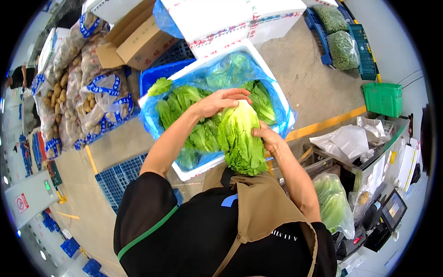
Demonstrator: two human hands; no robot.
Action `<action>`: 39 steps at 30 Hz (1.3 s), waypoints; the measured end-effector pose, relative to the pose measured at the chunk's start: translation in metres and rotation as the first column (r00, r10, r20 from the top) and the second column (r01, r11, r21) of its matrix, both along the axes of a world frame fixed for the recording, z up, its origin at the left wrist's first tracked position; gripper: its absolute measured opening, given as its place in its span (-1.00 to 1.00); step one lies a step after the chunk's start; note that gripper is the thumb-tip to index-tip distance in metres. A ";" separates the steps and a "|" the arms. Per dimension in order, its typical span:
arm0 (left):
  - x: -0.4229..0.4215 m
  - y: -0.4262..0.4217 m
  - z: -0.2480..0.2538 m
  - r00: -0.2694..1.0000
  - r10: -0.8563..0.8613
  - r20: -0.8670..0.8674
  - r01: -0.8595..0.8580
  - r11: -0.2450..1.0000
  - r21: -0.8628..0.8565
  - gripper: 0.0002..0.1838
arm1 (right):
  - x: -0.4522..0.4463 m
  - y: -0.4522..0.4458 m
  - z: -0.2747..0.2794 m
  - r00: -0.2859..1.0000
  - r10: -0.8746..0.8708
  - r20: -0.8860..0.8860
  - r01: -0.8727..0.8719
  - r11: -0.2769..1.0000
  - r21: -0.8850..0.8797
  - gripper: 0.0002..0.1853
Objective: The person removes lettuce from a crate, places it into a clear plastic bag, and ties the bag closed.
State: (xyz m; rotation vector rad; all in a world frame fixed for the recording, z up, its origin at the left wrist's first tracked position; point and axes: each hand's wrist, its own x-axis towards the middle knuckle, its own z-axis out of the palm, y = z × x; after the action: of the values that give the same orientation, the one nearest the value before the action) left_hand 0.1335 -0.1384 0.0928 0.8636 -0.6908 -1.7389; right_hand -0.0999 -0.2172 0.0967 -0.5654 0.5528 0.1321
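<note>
A head of leafy green lettuce (242, 138) is between my hands, its pale stem end away from me and its leaf tips towards my apron. My left hand (223, 102) lies at the stem end, fingers curved over it and thumb against it. On the right side, my right hand (269, 138) grips the head, its thumb showing on the leaves and its other fingers hidden behind. Beneath is a white foam box (194, 172) lined with a blue plastic bag (282, 104), holding more lettuce (263, 104), some under the film.
Mesh sacks of potatoes (57, 99) are piled at left, near an open cardboard box (143, 44). White foam boxes (240, 18) stand beyond. At right are a bench with bagged lettuce (333, 203), a monitor (393, 210) and a green crate (383, 99). A blue pallet (121, 177) lies at left.
</note>
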 end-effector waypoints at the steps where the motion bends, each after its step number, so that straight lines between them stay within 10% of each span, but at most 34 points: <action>1: 0.002 0.003 -0.014 0.991 0.027 0.129 -0.035 0.997 0.062 -0.40 | -0.005 0.008 -0.004 1.000 -0.014 -0.009 0.014 1.000 0.023 -0.11; 3: 0.000 0.012 -0.049 0.616 -0.204 0.761 0.172 0.977 0.123 -0.44 | -0.027 0.017 -0.016 0.990 -0.121 -0.073 0.126 0.990 0.065 -0.22; 6: -0.027 0.068 -0.104 -0.204 -0.506 0.838 0.706 0.517 0.484 -0.18 | -0.061 0.013 -0.018 0.947 -0.272 -0.169 0.287 0.956 0.068 -0.20; 9: -0.057 0.109 -0.125 -0.449 -0.427 0.785 0.774 0.253 0.580 0.09 | -0.095 0.005 -0.034 0.903 -0.412 -0.124 0.413 0.911 -0.019 -0.16; 11: -0.066 0.127 -0.169 -0.463 -0.314 0.829 0.777 0.307 0.550 0.10 | -0.108 0.002 -0.034 0.894 -0.442 -0.075 0.441 0.897 -0.026 -0.12; 23: -0.005 0.121 -0.112 -0.170 -0.259 0.951 0.735 0.609 0.298 -0.03 | -0.120 0.006 -0.008 0.830 -0.558 0.020 0.557 0.824 -0.110 -0.03; 28: 0.037 0.112 -0.105 0.182 -0.189 0.965 0.409 0.907 0.101 0.03 | -0.131 0.006 -0.019 0.820 -0.572 -0.013 0.569 0.816 -0.101 -0.02; 34: 0.065 0.085 -0.073 0.533 -0.160 0.831 0.020 0.984 0.177 -0.06 | -0.123 0.005 -0.020 0.782 -0.594 -0.189 0.579 0.804 -0.137 -0.15; 35: 0.077 0.084 -0.083 0.733 -0.063 0.677 -0.109 0.972 0.209 -0.10 | -0.123 0.003 -0.019 0.822 -0.558 -0.113 0.550 0.830 -0.094 -0.12; 39: 0.093 0.060 -0.026 0.814 0.222 0.537 -0.325 0.940 0.104 -0.09 | -0.065 0.000 0.035 0.917 -0.331 0.221 0.342 0.940 -0.009 0.06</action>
State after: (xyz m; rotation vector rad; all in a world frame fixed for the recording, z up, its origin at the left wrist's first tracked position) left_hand 0.2260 -0.0781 0.0665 1.5261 -0.7062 -1.3234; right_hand -0.1650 -0.2169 0.1317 -0.5150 0.4337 -0.2689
